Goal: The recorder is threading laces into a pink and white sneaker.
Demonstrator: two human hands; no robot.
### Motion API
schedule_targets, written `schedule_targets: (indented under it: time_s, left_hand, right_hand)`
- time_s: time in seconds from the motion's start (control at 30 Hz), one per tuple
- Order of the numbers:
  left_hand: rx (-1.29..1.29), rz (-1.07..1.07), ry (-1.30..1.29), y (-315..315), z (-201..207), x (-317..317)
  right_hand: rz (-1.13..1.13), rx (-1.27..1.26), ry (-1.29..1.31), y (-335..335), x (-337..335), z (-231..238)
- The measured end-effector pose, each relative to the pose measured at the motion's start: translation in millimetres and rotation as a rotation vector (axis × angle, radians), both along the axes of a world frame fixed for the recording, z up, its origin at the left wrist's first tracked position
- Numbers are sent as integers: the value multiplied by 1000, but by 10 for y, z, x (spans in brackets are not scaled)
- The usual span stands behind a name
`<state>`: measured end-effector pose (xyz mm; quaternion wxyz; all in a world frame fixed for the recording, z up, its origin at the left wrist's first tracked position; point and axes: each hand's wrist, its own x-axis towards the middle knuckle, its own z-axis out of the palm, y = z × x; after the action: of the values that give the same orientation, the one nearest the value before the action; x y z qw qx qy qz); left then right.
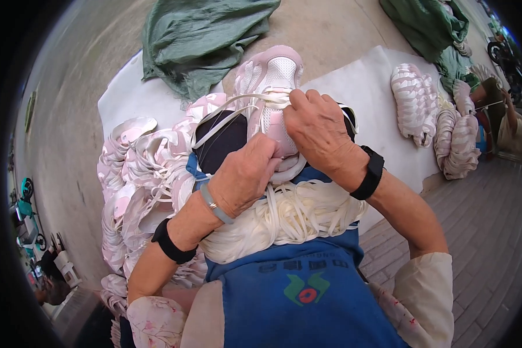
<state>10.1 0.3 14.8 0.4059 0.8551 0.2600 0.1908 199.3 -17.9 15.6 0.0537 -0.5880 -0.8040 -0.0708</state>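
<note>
Pale Concrete Meets Grey Paving

A beige concrete ground [69, 145] curves across the left and top of the view, its tone uneven. At the lower right it gives way to grey paving [487, 226] of narrow rectangular blocks in rows. A white sheet [354, 78] covers part of the concrete. Near the left rim stands a teal scooter [25, 209]; at the upper right, a dark motorbike [497, 53] sits in shade. Soft, even light falls over the ground, with bluish brightness at the upper right rim.
</note>
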Motion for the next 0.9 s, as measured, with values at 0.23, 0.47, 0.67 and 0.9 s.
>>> schedule_targets:
  time_s: [0.23, 0.47, 0.67, 0.9]
  left_hand:
    - [-238, 114, -49, 162, -68, -176]
    - [-253, 121, -51, 222, 109, 6]
    - [298, 218, 108, 311, 16, 140]
    - [409, 267, 342, 242, 113, 210]
  right_hand:
    - [167, -234, 818, -270, -125, 246]
    - [367, -618, 966, -643, -87, 227]
    - [72, -285, 986, -361, 111, 93]
    - [-107, -121, 987, -266, 150, -105]
